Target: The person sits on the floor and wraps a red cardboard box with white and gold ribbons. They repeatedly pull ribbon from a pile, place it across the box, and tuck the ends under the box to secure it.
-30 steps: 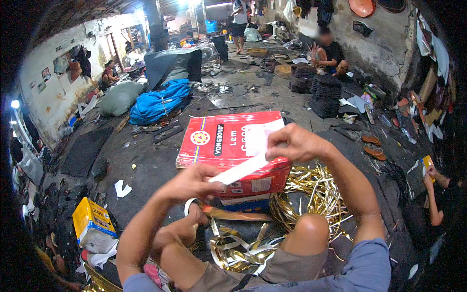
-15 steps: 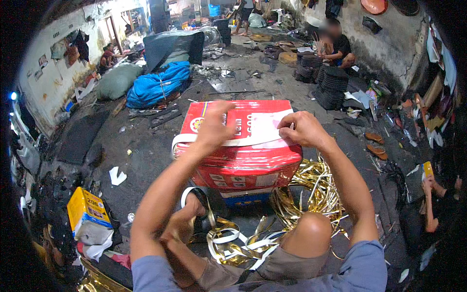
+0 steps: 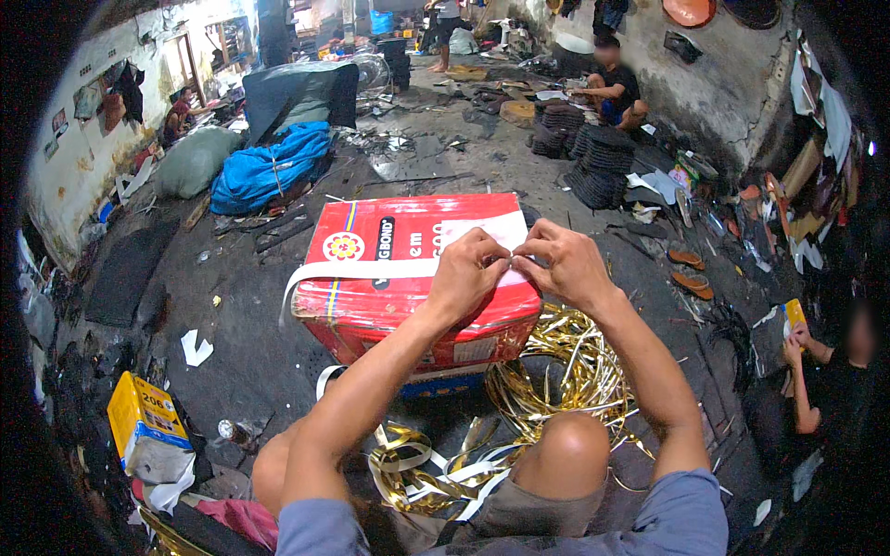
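Observation:
A white strip [image 3: 371, 269] lies across the top of a red box [image 3: 408, 310], its left end bending down over the box's side. My left hand [image 3: 468, 273] pinches the strip near the box's right side. Close against it, my right hand [image 3: 564, 264] is closed in a pinch at the strip's right end, fingertips almost meeting those of the left. Between the fingertips the exact hold is hidden. Under both hands a pale sheet [image 3: 501, 227] rests on the box top. Beneath the red box shows a blue one [image 3: 440, 384].
Shiny gold strips [image 3: 565, 371] lie heaped right of the box; white and gold strips [image 3: 426, 473] tangle between my legs. A yellow can-like container [image 3: 144, 412] stands at left. Sandals [image 3: 691, 273] and stacked black pieces [image 3: 598, 167] are at right. Other people sit nearby.
My left hand has moved right along the strip to meet my right hand. The view has shifted, so the box appears further left. The right hand stays near the strip's right end.

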The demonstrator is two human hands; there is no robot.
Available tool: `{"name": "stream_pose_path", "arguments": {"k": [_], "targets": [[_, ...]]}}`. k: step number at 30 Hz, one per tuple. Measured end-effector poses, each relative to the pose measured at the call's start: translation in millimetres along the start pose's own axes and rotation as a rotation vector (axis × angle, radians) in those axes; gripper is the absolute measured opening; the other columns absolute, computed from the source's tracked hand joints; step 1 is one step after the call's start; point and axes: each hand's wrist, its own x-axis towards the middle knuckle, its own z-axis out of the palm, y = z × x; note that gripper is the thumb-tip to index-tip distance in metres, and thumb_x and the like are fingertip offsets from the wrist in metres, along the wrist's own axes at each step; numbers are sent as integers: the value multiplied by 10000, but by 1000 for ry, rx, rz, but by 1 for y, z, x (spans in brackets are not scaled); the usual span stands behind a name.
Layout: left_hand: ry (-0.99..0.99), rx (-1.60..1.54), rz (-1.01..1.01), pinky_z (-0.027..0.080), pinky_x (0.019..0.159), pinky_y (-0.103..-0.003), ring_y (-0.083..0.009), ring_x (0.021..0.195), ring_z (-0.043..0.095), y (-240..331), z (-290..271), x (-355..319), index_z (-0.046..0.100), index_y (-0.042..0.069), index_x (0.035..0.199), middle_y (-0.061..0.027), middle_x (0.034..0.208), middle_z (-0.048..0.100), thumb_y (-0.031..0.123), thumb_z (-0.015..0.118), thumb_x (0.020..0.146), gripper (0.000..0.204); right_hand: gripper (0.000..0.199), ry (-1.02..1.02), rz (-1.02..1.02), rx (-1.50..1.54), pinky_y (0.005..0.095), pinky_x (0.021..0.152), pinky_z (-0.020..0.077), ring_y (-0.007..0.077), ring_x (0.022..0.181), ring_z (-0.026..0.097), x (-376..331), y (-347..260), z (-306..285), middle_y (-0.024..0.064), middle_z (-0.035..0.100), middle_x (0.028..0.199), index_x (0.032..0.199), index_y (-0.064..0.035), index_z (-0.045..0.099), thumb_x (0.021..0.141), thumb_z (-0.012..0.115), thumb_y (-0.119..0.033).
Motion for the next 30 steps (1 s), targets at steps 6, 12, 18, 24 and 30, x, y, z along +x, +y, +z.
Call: {"name": "stream_pose_path", "arguments": {"k": [6, 12, 18, 24, 30], "targets": [[-34, -30, -13, 563, 744, -366, -256, 816, 706, 0, -4, -2, 803, 28, 972, -141, 925, 704, 104, 780, 860, 137, 210, -121, -72, -63, 478, 770, 591, 353, 834, 700, 1, -2, -4, 117, 655, 1039, 944, -92, 773, 940, 694, -286], [-86, -172, -191, 571, 868, -366, -236, 950, 705, -5, -8, 3, 783, -1, 949, -141, 990, 718, 98, 775, 854, 137, 250, -124, -6, 172, 438, 801, 565, 314, 890, 690, 8, 15, -8, 120, 648, 1000, 976, -83, 812, 881, 752, -306], [-11, -133, -122, 541, 797, -374, -231, 878, 675, -12, -6, 4, 784, 1, 910, -135, 929, 705, 170, 798, 855, 178, 215, -4, 136, 266, 405, 764, 551, 287, 851, 678, 4, 8, 7, 126, 649, 944, 937, -84, 826, 833, 820, -273], [3, -145, -151, 540, 761, -404, -258, 832, 675, -15, -4, 2, 767, -9, 894, -159, 898, 704, 186, 789, 839, 204, 224, 62, 191, 323, 370, 685, 520, 222, 752, 625, 4, 0, 14, 89, 615, 870, 909, -73, 826, 826, 833, -281], [12, -81, -119, 553, 774, -413, -305, 852, 704, -10, -3, 1, 764, -18, 873, -200, 892, 714, 174, 753, 815, 200, 116, 57, 441, 590, 297, 581, 451, 101, 677, 567, -3, 17, 42, 35, 636, 803, 874, -19, 754, 852, 797, -124]]}}
